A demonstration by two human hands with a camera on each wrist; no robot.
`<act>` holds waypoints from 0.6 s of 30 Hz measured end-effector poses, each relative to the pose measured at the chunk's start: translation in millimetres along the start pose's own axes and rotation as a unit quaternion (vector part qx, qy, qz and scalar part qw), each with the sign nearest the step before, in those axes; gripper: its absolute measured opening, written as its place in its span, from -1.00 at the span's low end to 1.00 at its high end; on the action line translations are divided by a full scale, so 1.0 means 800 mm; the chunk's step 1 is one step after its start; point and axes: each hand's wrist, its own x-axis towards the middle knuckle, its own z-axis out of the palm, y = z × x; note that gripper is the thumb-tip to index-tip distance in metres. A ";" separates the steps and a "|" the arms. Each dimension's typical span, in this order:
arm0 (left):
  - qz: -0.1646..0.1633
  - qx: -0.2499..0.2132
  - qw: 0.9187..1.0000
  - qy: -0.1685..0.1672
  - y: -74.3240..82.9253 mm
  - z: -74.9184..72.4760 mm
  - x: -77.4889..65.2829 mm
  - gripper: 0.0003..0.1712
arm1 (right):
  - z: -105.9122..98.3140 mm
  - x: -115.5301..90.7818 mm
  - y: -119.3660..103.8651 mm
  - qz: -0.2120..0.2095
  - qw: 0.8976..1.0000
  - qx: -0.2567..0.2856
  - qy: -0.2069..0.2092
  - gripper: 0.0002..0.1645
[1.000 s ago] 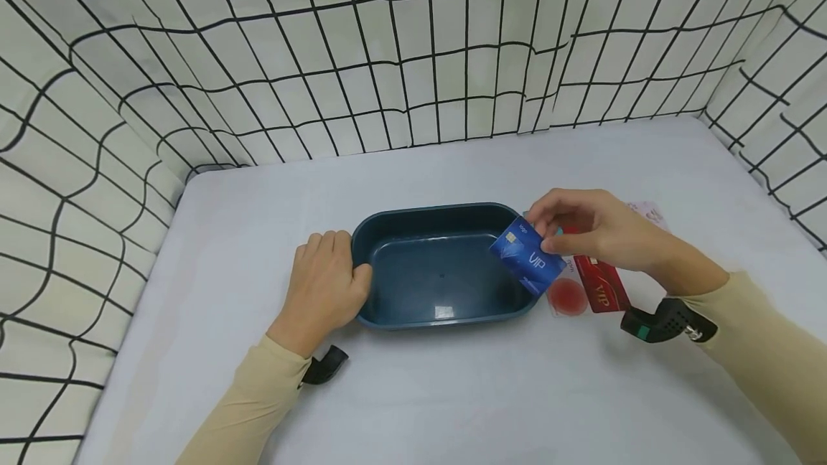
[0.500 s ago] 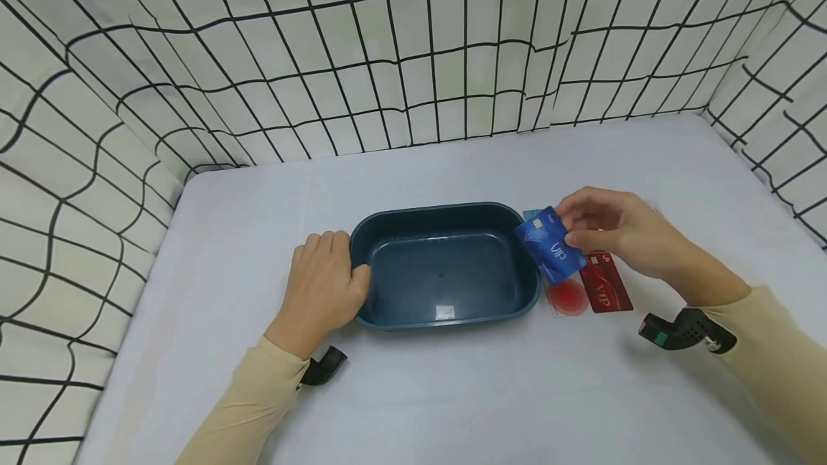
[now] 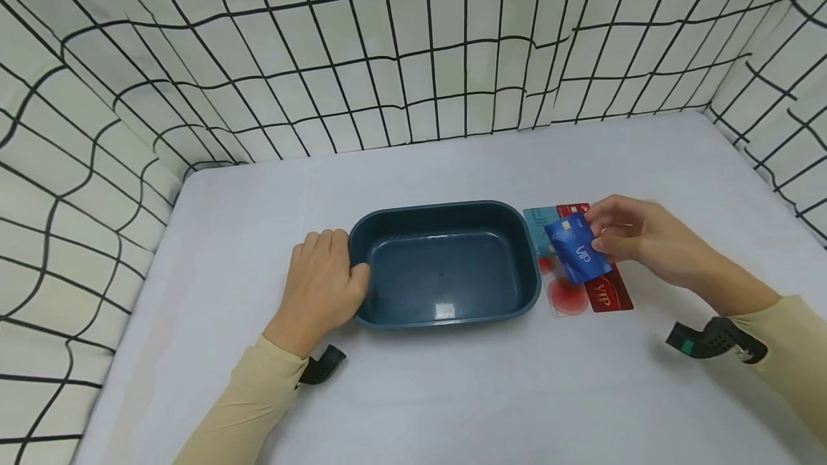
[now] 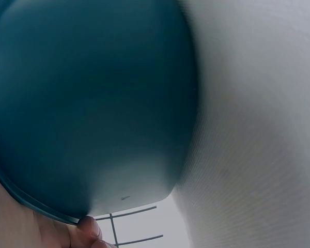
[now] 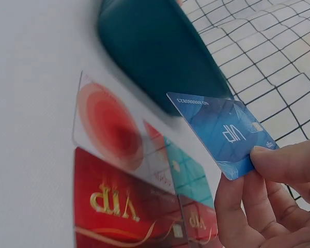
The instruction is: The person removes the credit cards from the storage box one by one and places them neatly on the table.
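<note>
In the head view my left hand (image 3: 326, 282) grips the left end of a dark teal plastic basin (image 3: 439, 271), thumb at the rim. Its fingertips show below the basin's edge in the left wrist view. A blue VIP card (image 3: 577, 246) is pinched between the thumb and fingers of my right hand (image 3: 639, 239), tilted above other cards. Beneath it lie a teal card (image 3: 539, 224), a white card with red circles (image 3: 567, 298), a red VIP card (image 3: 611, 294) and another red card (image 3: 571, 208), the last partly covered by the blue one.
The basin's right end stands close beside the laid-out cards. White cloth (image 3: 413, 393) covers the table. White panels with a black wire grid (image 3: 400, 56) rise behind and at both sides.
My right hand has carried the blue card rightward from the basin's right rim to above the cards, uncovering the teal card. The left hand stays at the basin.
</note>
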 end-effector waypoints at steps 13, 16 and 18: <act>-0.004 -0.004 1.000 -0.008 0.001 0.000 0.000 -0.88 | -0.013 -0.008 0.030 0.050 0.999 0.019 -0.010 -0.48; 0.000 -0.002 1.000 -0.003 0.000 0.000 0.000 -0.88 | -0.016 -0.011 0.037 0.065 0.997 0.033 -0.011 -0.47; 0.003 -0.001 1.000 0.001 0.000 0.000 0.000 -0.87 | -0.017 -0.013 0.041 0.074 0.997 0.035 -0.012 -0.46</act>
